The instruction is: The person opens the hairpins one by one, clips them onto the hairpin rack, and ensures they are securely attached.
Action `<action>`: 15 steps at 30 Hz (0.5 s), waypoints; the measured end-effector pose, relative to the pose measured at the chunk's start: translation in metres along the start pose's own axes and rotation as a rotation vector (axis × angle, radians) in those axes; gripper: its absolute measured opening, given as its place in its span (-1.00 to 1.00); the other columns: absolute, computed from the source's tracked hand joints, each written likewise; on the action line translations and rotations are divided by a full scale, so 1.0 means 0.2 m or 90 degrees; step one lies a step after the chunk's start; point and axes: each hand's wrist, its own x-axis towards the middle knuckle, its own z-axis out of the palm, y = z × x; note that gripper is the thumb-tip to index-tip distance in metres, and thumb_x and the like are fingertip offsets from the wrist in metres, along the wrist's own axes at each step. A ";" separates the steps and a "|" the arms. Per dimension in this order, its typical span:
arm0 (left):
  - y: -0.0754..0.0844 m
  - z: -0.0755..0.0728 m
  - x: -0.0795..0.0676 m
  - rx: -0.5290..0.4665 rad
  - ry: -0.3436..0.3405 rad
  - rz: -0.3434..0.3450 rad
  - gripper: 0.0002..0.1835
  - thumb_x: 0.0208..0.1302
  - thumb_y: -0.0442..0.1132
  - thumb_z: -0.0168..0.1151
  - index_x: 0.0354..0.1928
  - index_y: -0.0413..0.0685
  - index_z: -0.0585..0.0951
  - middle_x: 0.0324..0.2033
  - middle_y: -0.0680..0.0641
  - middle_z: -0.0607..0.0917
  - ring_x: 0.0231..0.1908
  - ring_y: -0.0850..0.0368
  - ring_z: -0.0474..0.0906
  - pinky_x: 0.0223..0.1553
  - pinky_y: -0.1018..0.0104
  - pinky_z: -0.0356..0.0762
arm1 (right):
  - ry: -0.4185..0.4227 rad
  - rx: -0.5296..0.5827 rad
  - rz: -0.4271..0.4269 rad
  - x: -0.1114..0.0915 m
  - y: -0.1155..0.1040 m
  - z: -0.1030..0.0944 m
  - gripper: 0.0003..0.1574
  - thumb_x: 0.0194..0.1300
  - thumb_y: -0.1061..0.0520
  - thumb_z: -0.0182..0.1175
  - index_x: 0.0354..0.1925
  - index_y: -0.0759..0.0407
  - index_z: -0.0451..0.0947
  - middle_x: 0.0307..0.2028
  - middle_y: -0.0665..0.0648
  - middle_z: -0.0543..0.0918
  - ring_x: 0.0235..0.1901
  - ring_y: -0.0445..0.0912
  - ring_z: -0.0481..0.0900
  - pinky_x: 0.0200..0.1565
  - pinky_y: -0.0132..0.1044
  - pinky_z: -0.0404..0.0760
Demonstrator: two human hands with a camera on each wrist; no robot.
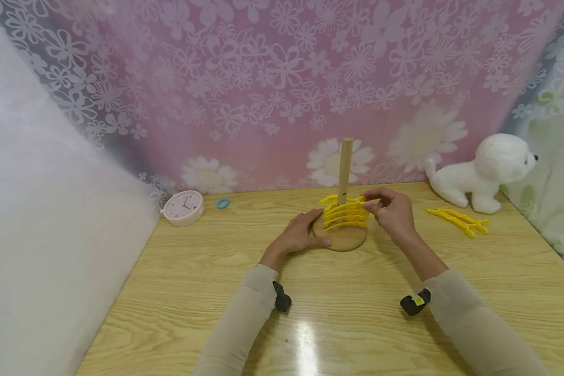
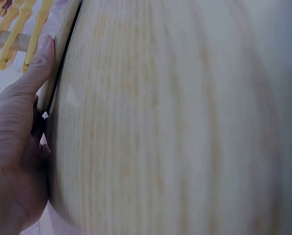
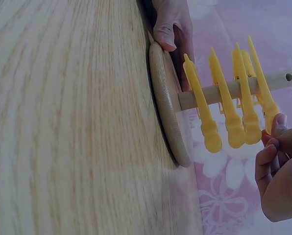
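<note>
A wooden stand has a round base (image 1: 348,241) and an upright post (image 1: 345,172). Several long yellow plastic clips (image 3: 228,103) are clipped one above another along the lower post. My left hand (image 1: 293,235) holds the base's left rim, thumb on its front edge and fingers round the far side. With thumb and fingertips, my right hand (image 3: 285,176) pinches the handle end of the uppermost yellow clip (image 3: 261,93), whose length lies across the post. The right wrist view shows the post's bare upper part with a small hole.
Right of the stand, more yellow clips (image 1: 465,228) lie on the wooden table (image 1: 338,292). Behind them sits a white plush dog (image 1: 465,177). A pink clock (image 1: 184,209) and a blue ring (image 1: 218,205) lie at the back left. A floral curtain (image 1: 282,94) hangs behind.
</note>
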 end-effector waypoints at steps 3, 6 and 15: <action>0.00 0.00 0.00 -0.001 0.001 0.001 0.10 0.24 0.27 0.45 0.68 0.28 0.06 0.64 0.08 0.09 0.65 -0.06 -0.21 0.63 -0.04 -0.25 | -0.014 0.012 0.001 0.00 0.00 -0.01 -0.77 0.45 0.21 0.33 0.04 0.20 0.74 -0.14 0.22 0.71 -0.62 -0.16 0.37 -0.64 -0.36 0.39; 0.00 0.01 0.01 -0.001 0.002 0.001 0.09 0.23 0.29 0.44 0.68 0.32 0.06 0.64 0.10 0.09 0.65 -0.04 -0.20 0.63 -0.02 -0.25 | -0.034 0.031 0.002 -0.01 0.00 -0.03 -0.72 0.46 0.21 0.32 0.10 0.22 0.72 -0.08 0.26 0.71 -0.62 -0.16 0.37 -0.62 -0.35 0.41; 0.00 0.00 0.00 0.001 0.003 -0.001 0.08 0.24 0.29 0.43 0.68 0.33 0.05 0.64 0.10 0.10 0.65 -0.05 -0.19 0.63 -0.01 -0.25 | -0.088 0.121 -0.019 -0.02 0.04 -0.06 -0.64 0.48 0.20 0.30 0.18 0.25 0.65 -0.02 0.16 0.68 -0.63 -0.11 0.40 -0.57 -0.24 0.51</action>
